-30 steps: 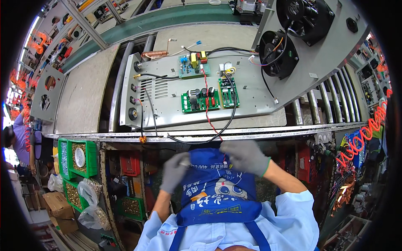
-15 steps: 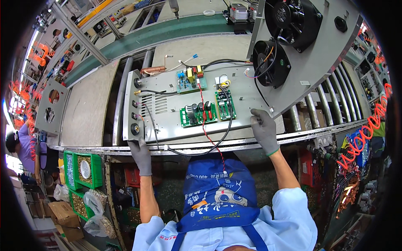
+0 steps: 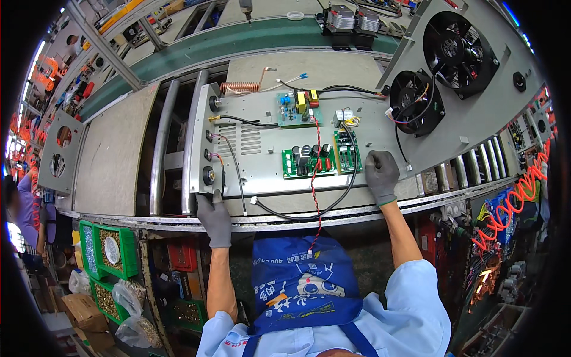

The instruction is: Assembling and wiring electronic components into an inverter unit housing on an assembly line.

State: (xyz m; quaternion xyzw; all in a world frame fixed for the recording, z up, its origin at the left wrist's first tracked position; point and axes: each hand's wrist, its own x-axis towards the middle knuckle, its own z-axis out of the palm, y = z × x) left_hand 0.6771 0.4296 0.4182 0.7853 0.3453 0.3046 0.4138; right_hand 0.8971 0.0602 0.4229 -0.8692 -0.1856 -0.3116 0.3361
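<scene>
A grey metal chassis (image 3: 262, 171) lies on the line, carrying three green circuit boards: one at the back (image 3: 299, 114), one in front (image 3: 306, 163) and a narrow one (image 3: 347, 152) beside it. My gloved left hand (image 3: 215, 220) grips its near left corner. At the near edge, right of the boards, my gloved right hand (image 3: 382, 177) is closed, its fingers curled and partly hidden. A twisted red-black wire (image 3: 314, 199) and a black cable (image 3: 285, 216) hang over the front edge. Two black fans (image 3: 459, 52) sit on a tilted grey panel (image 3: 505, 116) at the right.
Metal rollers (image 3: 165, 149) show left of the chassis, with a flat board (image 3: 113, 154) beyond. Behind it stand transformers (image 3: 342, 21). Green bins (image 3: 122, 253) of small parts are below left. A coiled orange air hose (image 3: 502, 221) hangs at right.
The chassis with its boards and fan panel has shifted to the right, and both hands have moved along with it. More rollers now show at its left. My right hand's fingers are more curled.
</scene>
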